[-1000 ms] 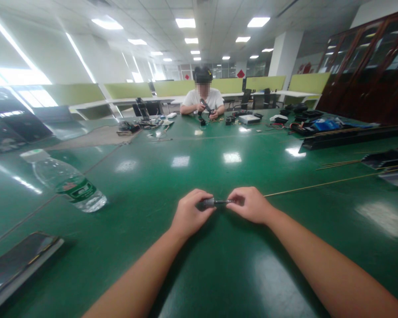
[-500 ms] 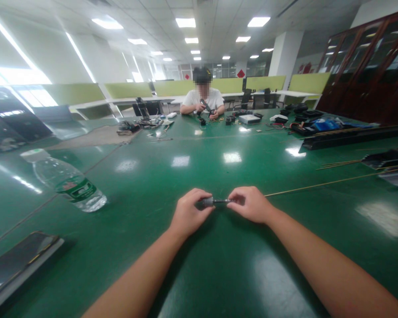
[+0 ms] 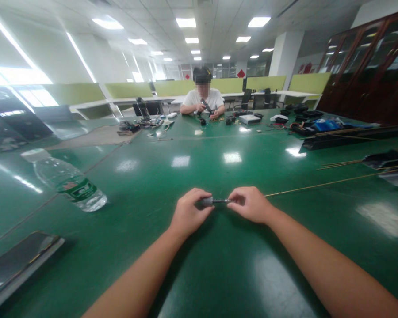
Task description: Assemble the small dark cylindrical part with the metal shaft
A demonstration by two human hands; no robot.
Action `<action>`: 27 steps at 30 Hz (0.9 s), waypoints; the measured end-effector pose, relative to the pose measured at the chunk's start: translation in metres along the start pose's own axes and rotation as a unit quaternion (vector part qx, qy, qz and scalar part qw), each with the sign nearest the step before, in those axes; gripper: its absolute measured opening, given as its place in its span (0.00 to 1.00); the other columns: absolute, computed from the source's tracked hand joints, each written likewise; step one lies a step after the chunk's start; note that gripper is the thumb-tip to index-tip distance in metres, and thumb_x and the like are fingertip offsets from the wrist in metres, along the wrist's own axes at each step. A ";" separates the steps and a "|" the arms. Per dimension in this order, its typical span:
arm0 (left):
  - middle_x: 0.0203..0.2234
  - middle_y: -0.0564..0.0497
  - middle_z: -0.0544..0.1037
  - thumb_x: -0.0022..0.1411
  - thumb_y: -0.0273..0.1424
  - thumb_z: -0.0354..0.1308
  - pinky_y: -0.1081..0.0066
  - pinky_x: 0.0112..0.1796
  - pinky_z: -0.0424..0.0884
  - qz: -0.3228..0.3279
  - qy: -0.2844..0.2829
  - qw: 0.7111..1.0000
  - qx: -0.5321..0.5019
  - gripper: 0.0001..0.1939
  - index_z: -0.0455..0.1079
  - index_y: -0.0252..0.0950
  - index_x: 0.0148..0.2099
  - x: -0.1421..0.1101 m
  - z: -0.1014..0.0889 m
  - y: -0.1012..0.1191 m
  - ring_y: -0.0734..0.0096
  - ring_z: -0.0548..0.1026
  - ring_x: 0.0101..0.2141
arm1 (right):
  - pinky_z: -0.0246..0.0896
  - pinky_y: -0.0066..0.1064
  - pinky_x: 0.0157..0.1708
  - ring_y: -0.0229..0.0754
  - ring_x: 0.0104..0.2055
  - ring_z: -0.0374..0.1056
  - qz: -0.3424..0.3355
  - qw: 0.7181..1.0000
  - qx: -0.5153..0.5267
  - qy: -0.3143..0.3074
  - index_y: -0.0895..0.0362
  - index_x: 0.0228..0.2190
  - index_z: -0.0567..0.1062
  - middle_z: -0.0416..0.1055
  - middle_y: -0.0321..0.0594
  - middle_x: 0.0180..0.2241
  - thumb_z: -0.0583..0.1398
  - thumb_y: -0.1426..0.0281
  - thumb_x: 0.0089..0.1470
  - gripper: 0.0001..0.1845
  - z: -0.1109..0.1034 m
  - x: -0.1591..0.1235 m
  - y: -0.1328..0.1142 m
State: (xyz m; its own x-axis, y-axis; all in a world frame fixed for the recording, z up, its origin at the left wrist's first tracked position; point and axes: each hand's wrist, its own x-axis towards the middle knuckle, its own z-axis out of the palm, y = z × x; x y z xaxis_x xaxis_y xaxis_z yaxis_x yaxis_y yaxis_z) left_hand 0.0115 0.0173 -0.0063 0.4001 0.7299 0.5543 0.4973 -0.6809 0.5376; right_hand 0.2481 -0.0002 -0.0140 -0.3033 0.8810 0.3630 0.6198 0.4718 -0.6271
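My left hand (image 3: 188, 213) and my right hand (image 3: 250, 204) rest close together on the green table (image 3: 219, 274), both closed. Between them they pinch a small dark cylindrical part (image 3: 209, 202) with a thin rod sticking out toward the right hand. The left fingers grip the thicker grey end, the right fingers hold the thin end. What the part is I cannot make out.
A water bottle (image 3: 68, 182) lies on its side at the left. A dark flat device (image 3: 18, 264) sits at the near left edge. Thin rods (image 3: 331, 181) and black trays (image 3: 351, 138) lie at the right. A person (image 3: 203, 100) works at the far end among small tools.
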 end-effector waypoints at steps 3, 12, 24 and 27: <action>0.36 0.51 0.78 0.52 0.24 0.67 0.69 0.40 0.71 -0.001 -0.001 1.000 0.002 0.13 0.74 0.38 0.41 0.000 0.000 0.000 0.68 0.75 0.37 | 0.62 0.29 0.30 0.39 0.28 0.70 0.001 1.000 0.000 0.000 0.57 0.32 0.80 0.76 0.37 0.28 0.66 0.70 0.51 0.04 -0.001 0.000 0.000; 0.36 0.50 0.78 0.53 0.24 0.67 0.68 0.41 0.71 -0.005 0.002 1.000 -0.001 0.12 0.74 0.37 0.41 -0.001 -0.001 -0.002 0.68 0.75 0.38 | 0.62 0.29 0.31 0.39 0.28 0.70 0.006 1.000 -0.002 0.001 0.57 0.32 0.80 0.77 0.38 0.28 0.66 0.70 0.51 0.04 -0.002 0.001 -0.001; 0.36 0.50 0.79 0.52 0.32 0.69 0.66 0.41 0.71 -0.052 0.030 0.998 0.032 0.14 0.75 0.38 0.41 0.001 -0.003 -0.007 0.65 0.75 0.38 | 0.63 0.29 0.31 0.39 0.29 0.71 0.004 1.000 -0.008 -0.002 0.57 0.32 0.80 0.77 0.38 0.28 0.66 0.69 0.50 0.05 -0.001 0.000 0.001; 0.36 0.50 0.79 0.51 0.36 0.70 0.64 0.43 0.71 -0.111 0.064 0.991 0.030 0.16 0.75 0.38 0.42 0.002 -0.002 -0.009 0.64 0.75 0.38 | 0.63 0.29 0.30 0.39 0.28 0.71 0.007 1.000 -0.008 -0.006 0.57 0.32 0.80 0.77 0.38 0.28 0.66 0.69 0.50 0.05 -0.001 0.001 0.002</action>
State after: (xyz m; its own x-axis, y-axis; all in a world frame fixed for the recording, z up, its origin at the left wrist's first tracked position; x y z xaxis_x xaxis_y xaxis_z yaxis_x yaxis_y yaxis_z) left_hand 0.0059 0.0254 -0.0084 0.1760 0.8449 0.5052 0.6080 -0.4969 0.6192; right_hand 0.2500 0.0013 -0.0146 -0.3034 0.8876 0.3467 0.6350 0.4596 -0.6209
